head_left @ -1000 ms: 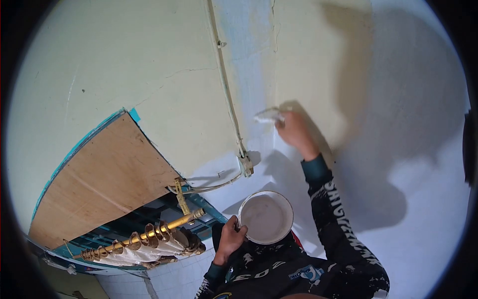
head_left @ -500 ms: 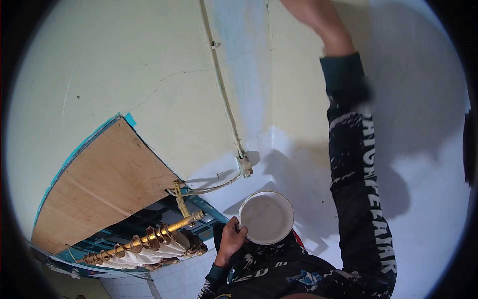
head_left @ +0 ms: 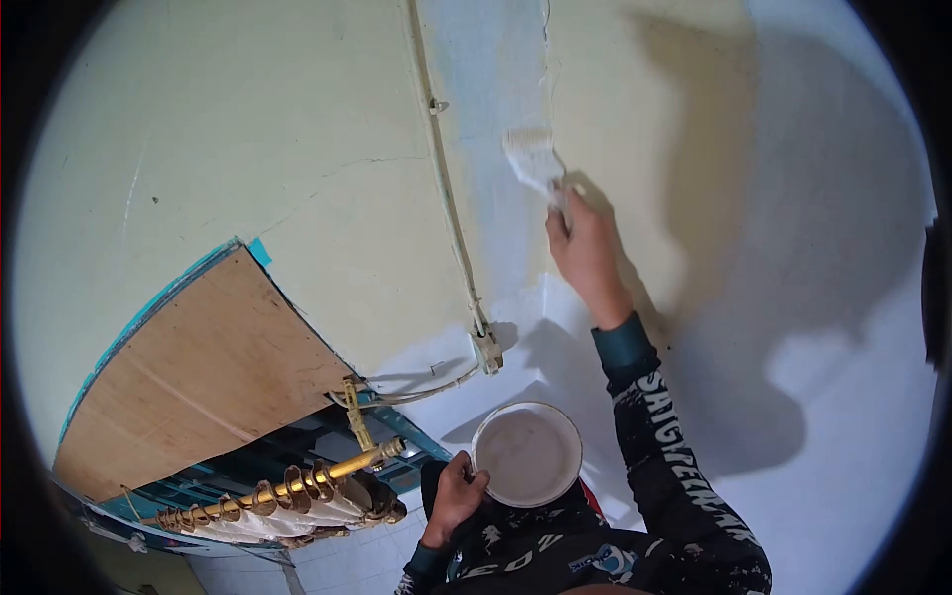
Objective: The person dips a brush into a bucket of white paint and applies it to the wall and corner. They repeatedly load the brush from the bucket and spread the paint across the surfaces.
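Note:
My right hand (head_left: 587, 248) grips the handle of a wide paintbrush (head_left: 535, 161), fingers wrapped round it. The bristles overlap the pale blue-white strip of wall (head_left: 486, 119) near the corner. Low in the view, my left hand (head_left: 458, 501) is closed on the rim of a round white paint bucket (head_left: 527, 405), thumb over the edge. Pale, whitish paint (head_left: 526, 456) shows inside the bucket, which is held in front of my body.
A cable conduit (head_left: 443, 178) runs down the cream wall (head_left: 297, 109) to a small electrical box (head_left: 486, 352). At the lower left, a brown board (head_left: 198, 367) covers part of a teal-framed window, and a gold curtain rod (head_left: 347, 466) carries a bunched white curtain.
My right hand has come down and left from the top of the view, bringing the paintbrush into sight by the corner. My left hand still holds the bucket.

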`<action>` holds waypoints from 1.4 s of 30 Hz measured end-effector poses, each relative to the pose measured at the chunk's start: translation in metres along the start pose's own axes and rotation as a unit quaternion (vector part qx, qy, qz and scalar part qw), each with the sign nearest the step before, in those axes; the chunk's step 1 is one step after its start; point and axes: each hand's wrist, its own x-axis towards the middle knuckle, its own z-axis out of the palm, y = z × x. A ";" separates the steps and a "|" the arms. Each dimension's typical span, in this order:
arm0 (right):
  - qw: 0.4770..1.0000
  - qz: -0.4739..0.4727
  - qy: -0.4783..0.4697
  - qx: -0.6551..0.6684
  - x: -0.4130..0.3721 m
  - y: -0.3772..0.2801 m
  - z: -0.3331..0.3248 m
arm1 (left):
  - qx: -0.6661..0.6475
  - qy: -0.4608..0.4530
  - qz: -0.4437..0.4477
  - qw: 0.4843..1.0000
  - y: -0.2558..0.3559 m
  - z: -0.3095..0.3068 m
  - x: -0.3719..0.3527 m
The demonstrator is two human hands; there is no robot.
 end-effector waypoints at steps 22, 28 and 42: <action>0.985 -0.126 0.118 -0.016 0.131 -0.046 -0.030 | 0.020 -0.056 0.016 0.998 0.021 -0.004 -0.008; 0.993 -0.102 0.044 -0.039 0.051 -0.006 0.002 | -0.055 -0.100 -0.004 0.993 -0.002 -0.012 -0.006; 0.868 0.188 -0.459 0.019 -0.140 -0.019 -0.119 | -0.045 -0.066 -0.018 0.997 0.012 -0.003 -0.013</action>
